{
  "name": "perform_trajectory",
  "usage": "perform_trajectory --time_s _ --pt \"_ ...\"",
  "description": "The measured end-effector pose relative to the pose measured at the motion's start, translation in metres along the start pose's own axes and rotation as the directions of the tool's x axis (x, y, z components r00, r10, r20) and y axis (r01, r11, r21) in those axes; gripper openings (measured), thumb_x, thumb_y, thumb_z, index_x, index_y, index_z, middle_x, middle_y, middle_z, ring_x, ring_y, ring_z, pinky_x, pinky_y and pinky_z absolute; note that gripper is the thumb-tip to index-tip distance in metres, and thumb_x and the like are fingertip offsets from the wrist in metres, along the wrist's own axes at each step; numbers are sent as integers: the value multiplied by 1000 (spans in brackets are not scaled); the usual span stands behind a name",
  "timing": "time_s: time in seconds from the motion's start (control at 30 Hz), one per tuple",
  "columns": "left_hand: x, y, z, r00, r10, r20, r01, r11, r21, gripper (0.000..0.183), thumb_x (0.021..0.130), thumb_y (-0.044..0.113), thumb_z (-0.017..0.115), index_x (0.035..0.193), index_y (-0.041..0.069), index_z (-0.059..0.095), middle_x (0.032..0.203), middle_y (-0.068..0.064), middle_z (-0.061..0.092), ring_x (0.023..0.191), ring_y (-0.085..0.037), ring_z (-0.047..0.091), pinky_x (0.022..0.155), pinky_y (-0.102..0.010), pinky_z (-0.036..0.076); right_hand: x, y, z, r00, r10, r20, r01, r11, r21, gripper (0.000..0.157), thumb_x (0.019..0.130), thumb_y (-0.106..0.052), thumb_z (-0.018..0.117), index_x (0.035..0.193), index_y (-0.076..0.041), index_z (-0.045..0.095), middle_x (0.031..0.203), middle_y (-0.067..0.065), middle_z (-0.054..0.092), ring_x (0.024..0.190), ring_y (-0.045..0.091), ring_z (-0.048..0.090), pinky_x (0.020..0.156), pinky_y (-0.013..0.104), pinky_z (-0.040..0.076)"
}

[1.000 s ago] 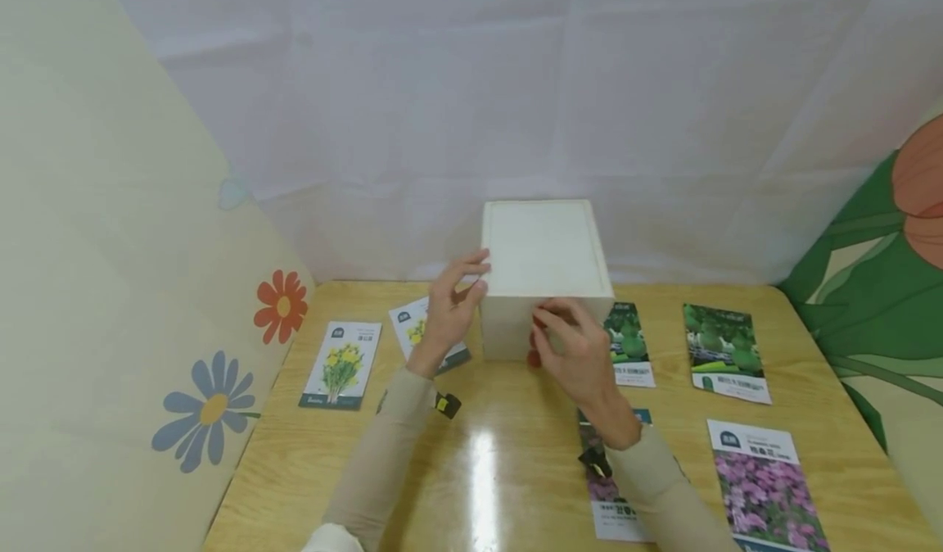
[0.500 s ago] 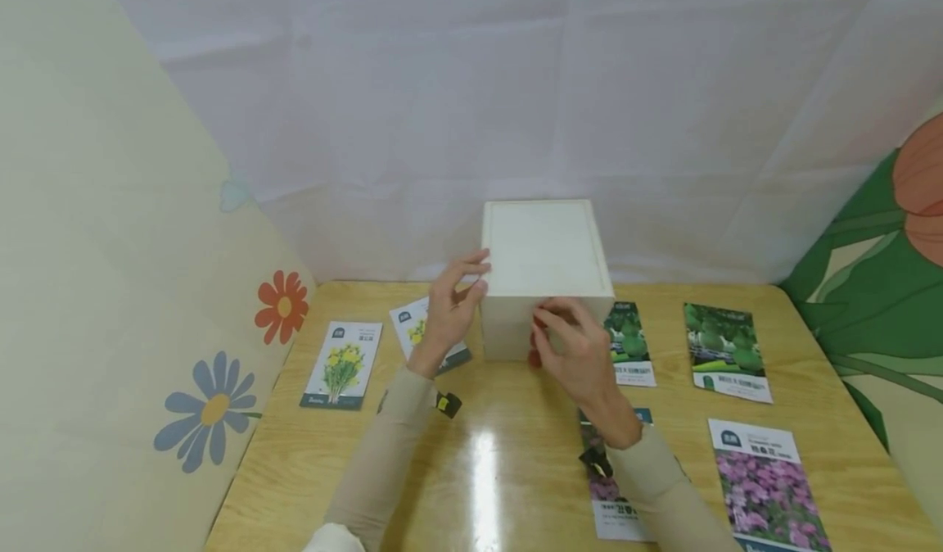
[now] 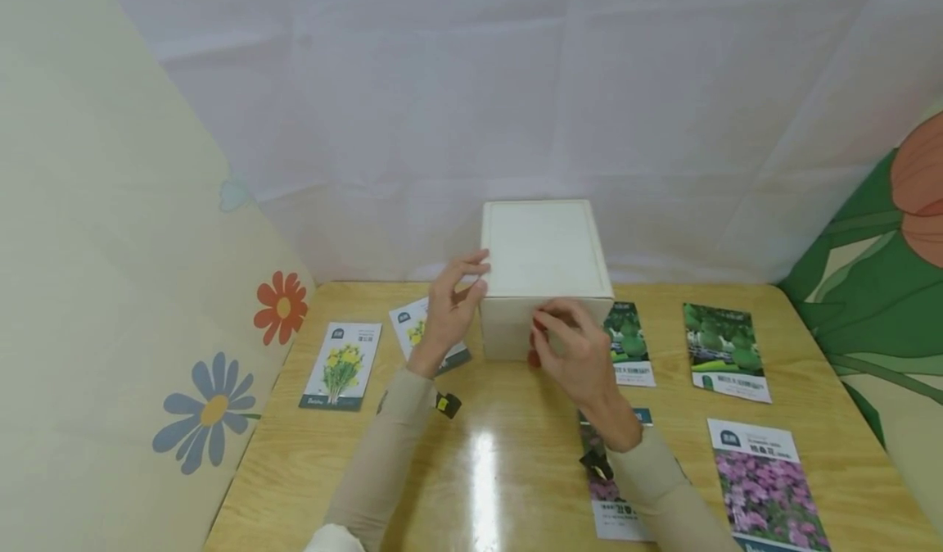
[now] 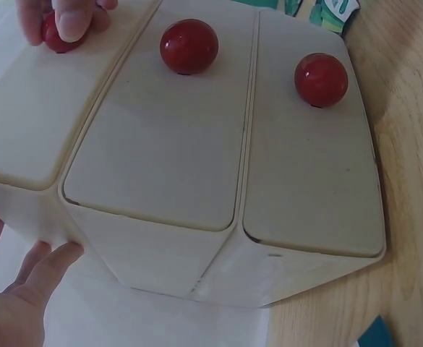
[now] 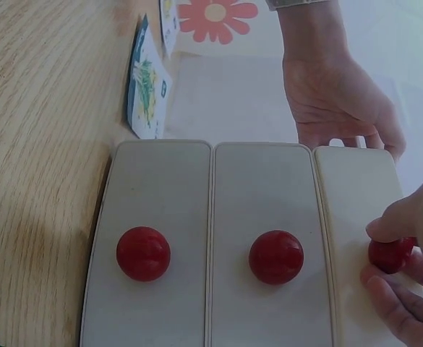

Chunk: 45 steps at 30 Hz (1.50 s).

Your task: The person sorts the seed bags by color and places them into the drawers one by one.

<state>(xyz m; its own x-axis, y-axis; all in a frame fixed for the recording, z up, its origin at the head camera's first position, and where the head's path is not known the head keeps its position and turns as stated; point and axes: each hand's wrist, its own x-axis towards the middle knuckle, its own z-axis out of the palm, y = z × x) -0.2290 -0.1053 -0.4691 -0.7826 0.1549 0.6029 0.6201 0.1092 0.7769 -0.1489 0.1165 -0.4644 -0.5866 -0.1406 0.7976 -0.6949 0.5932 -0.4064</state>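
A small white drawer unit (image 3: 545,245) stands at the back of the table. Three drawer fronts, each with a round red knob, show in the wrist views: the top drawer (image 4: 30,116), the middle drawer (image 4: 160,137) and the bottom drawer (image 4: 312,173). My right hand (image 3: 578,351) pinches the top drawer's knob (image 5: 390,254) between thumb and fingers. The middle knob (image 5: 276,257) and bottom knob (image 5: 143,254) are untouched. My left hand (image 3: 453,310) rests its extended fingers against the unit's left side, near the top. Any gap at the top drawer is too small to tell.
Seed packets lie around the unit: a yellow-flower packet (image 3: 341,365) at left, another partly behind my left hand, gourd packets (image 3: 725,351) at right, and a pink-flower packet (image 3: 766,482) at front right. My right forearm partly covers one more packet (image 3: 619,519). A white cloth hangs behind.
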Motion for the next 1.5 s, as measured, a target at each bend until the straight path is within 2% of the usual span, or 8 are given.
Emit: perform_trajectory --time_s 0.17,0.83,1.27,1.5 --pt "-1 -1 0 1000 12 1 -12 1000 4 22 104 4 63 124 0 69 151 -16 62 138 -36 61 93 -40 65 -2 -1 0 1000 0 -6 0 1000 4 23 82 3 85 104 3 81 111 18 72 95 31 72 77 36 66" --pt "0 -4 0 999 31 -8 -31 999 -10 22 102 3 64 123 -2 70 150 -18 62 134 -39 63 91 -38 66 -4 -4 -3 1000 -1 -7 1 1000 26 22 81 4 84 103 3 81 110 18 72 95 31 72 82 27 64" --pt "-1 -5 -1 999 37 -9 -37 999 -14 23 102 2 64 124 -2 69 149 -19 62 135 -39 62 93 -41 65 -10 -13 -6 999 28 32 -28 1000 0 24 81 5 85 104 1 81 112 16 71 96 29 73 78 31 67" --pt "-2 -5 -1 999 46 -1 -46 999 -7 23 104 10 63 124 -1 69 150 -17 62 137 -37 61 92 -38 66 -14 -16 -8 1000 12 26 -12 1000 2 23 81 4 86 103 2 81 111 16 71 95 29 73 80 25 65"
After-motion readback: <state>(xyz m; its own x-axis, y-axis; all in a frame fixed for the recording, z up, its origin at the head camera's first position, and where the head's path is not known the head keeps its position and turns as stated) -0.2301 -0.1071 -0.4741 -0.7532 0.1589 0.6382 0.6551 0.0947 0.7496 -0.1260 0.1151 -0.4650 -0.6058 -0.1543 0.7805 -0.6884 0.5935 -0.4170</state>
